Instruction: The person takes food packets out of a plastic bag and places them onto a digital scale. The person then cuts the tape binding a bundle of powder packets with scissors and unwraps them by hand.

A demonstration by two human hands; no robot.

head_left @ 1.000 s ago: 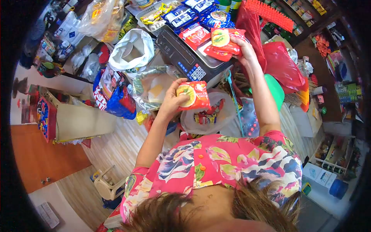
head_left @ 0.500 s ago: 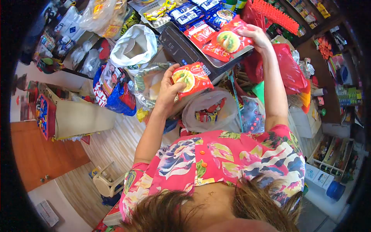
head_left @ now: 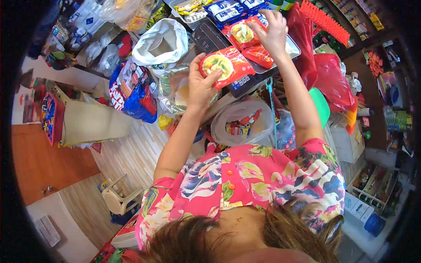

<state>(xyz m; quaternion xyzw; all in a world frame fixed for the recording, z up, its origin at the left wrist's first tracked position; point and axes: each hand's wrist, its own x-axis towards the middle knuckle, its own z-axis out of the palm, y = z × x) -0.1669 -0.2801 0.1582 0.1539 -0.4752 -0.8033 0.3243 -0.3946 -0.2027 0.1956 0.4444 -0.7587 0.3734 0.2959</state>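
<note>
My left hand (head_left: 200, 84) grips a red instant noodle packet (head_left: 230, 66), thumb across its printed bowl picture. It holds the packet up in front of a black device with a keypad (head_left: 240, 84) and a metal tray (head_left: 291, 47). Over that tray, my right hand (head_left: 274, 36) has its fingers apart. Its thumb is near or touching a second red noodle packet (head_left: 242, 36); contact is hard to tell. Another red packet (head_left: 258, 56) lies under and beside it. Blue packets (head_left: 224, 12) sit just behind.
An open white plastic bag (head_left: 160, 41) stands left of the device. Below it are a clear bag (head_left: 173, 87) and a blue printed bag (head_left: 131, 94). A lined bin (head_left: 242, 122) with wrappers is close to my body. Red plastic bags (head_left: 335, 83) hang at right.
My right hand has let go of its red packet, which now lies on the tray pile. My left hand has moved up and right with its packet, nearer the tray.
</note>
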